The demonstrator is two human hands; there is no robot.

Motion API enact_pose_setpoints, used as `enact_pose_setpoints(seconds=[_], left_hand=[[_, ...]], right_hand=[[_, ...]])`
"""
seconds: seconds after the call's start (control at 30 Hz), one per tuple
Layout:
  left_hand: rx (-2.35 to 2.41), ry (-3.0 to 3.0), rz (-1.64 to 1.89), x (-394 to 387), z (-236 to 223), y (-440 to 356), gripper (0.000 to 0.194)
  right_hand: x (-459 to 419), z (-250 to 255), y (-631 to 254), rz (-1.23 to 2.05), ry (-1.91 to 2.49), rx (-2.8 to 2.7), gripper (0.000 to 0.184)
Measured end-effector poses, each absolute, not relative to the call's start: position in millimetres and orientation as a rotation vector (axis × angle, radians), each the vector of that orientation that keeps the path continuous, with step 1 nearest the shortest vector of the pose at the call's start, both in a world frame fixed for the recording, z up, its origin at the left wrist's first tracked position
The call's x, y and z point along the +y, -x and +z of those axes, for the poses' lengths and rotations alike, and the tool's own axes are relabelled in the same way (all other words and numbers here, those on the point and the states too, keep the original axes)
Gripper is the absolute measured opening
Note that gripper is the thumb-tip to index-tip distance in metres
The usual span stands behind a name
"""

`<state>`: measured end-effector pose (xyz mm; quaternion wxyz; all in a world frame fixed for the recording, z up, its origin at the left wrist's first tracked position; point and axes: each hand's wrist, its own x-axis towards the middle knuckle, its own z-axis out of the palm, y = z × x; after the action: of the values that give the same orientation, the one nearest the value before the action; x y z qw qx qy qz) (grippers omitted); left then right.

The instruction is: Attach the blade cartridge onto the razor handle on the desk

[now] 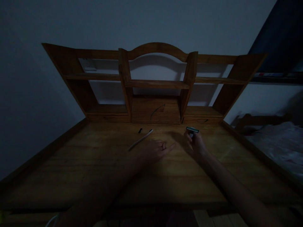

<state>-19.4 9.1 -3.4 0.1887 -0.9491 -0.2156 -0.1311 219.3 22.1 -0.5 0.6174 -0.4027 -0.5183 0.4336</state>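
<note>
My right hand [197,143] is closed around what looks like a razor [192,129], its dark, wide head pointing up and its handle mostly hidden by the fingers. My left hand [155,149] rests on the wooden desk [94,164], index finger stretched to the right and the other fingers loosely bent; nothing shows in it. Just beyond the left hand lies a thin, pale stick-like item [141,139] with dark ends, slanting across the wood. A small dark piece [140,130] lies behind that. The dim light hides finer detail.
A wooden shelf unit [157,83] with several compartments stands along the desk's back edge. Low raised rims [255,154] border the desk's sides. To the right, a crumpled light cloth [279,145] lies by a wooden rail [265,119].
</note>
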Motion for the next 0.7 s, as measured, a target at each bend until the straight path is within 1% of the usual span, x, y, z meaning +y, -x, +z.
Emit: enact_pose_setpoints(seconds=[0.1,0.2,0.33,0.4,0.5,0.6,0.7], left_hand=[[-0.814,2.752,-0.369,17,-7,23,0.057],[-0.946,2.846,-0.559,21,-7,28,0.053],[-1.059,2.956,-1.027,28,-10,39,0.043],[-1.13,2.957,-1.175,32,-13,43,0.039],[-1.246,2.902,-1.327,37,-18,47,0.035],[-1.429,2.818,-1.465,43,-19,46,0.036],[-1.655,2.593,-1.51,51,-19,45,0.029]], right_hand=[[23,-6,-213,1.334,0.689,-1.081,0.041],[19,-9,-207,1.514,0.558,-1.083,0.046],[15,-10,-204,1.596,0.465,-1.035,0.04],[16,-12,-204,1.616,0.44,-0.998,0.038],[18,-16,-203,1.624,0.424,-1.011,0.038],[19,-16,-204,1.628,0.432,-0.984,0.036],[19,-9,-209,1.754,0.451,-0.924,0.041]])
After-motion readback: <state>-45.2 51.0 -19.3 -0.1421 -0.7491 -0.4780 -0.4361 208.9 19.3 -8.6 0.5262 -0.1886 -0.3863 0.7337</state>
